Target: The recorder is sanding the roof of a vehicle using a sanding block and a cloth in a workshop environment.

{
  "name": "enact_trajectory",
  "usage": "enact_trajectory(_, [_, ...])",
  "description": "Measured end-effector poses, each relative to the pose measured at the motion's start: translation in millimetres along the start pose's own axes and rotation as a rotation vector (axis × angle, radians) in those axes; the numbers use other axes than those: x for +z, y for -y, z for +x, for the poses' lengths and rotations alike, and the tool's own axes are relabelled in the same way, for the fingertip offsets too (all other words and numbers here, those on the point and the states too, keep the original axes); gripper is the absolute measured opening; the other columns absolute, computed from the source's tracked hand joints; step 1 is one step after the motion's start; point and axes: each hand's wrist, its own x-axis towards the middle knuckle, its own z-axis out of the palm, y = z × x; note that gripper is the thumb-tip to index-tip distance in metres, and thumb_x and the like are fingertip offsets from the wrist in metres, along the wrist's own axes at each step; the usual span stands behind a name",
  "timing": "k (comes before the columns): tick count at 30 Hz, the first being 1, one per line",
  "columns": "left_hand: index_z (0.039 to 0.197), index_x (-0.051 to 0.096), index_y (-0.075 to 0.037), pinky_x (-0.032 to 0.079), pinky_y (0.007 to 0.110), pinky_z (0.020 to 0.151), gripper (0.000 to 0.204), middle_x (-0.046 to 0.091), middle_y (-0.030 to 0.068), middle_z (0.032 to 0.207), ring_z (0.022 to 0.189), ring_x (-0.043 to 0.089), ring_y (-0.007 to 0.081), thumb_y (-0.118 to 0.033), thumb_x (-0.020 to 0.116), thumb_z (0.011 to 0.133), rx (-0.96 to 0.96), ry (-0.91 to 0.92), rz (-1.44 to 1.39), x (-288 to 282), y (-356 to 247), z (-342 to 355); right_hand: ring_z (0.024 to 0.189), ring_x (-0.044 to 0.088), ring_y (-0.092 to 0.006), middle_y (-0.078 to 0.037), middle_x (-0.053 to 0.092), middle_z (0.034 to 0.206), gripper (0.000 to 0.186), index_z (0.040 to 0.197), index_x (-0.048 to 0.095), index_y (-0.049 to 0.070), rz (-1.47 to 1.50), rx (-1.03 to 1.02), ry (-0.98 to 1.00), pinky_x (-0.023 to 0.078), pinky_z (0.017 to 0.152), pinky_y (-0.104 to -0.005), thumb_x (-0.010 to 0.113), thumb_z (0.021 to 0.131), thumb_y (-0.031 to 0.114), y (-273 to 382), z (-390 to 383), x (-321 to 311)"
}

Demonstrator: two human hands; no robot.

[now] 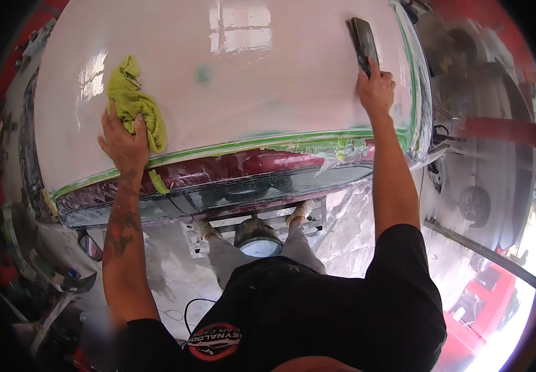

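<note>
A wet, pale pinkish car roof panel (175, 93) spreads out in front of me, edged with green masking tape (212, 147). On its left part, my left hand (124, 141) grips the near side of a crumpled lime-green cloth (136, 102), fingers and thumb bent over it. Further right, my right hand (377, 90) is closed round the near end of a long, dark sanding block (363, 43). The block points away from me along the panel's right side. Its underside is hidden, and the fingers' undersides are too.
Below the panel run plastic-covered maroon bodywork (218, 167) and dark glass (231, 193). A dark bucket (257, 229) of pale liquid stands between my feet, by a pale slatted platform (196, 245). A side mirror (89, 245) juts out at left; a red vehicle (488, 297) stands at lower right.
</note>
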Motion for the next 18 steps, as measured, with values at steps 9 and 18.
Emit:
enact_trajectory(9, [0.151, 0.032, -0.012, 0.016, 0.066, 0.111, 0.073, 0.036, 0.0186, 0.15, 0.144, 0.029, 0.0333, -0.047, 0.055, 0.092, -0.025, 0.037, 0.027, -11, 2, 1, 0.105, 0.051, -0.0406, -0.022, 0.055, 0.117, 0.049, 0.137, 0.054, 0.025, 0.1, 0.003, -0.049, 0.045, 0.09, -0.052, 0.062, 0.089, 0.032, 104, 1, 9])
enact_trajectory(18, [0.152, 0.03, -0.012, 0.016, 0.064, 0.112, 0.071, 0.035, 0.0182, 0.151, 0.144, 0.028, 0.0336, -0.041, 0.057, 0.093, -0.012, 0.059, -0.022, 6, -7, 1, 0.104, 0.051, -0.0366, -0.021, 0.056, 0.112, 0.049, 0.13, 0.058, 0.014, 0.56, -0.673, 0.086, 0.042, 0.087, -0.0448, 0.058, 0.081, 0.01, 302, -106, -20])
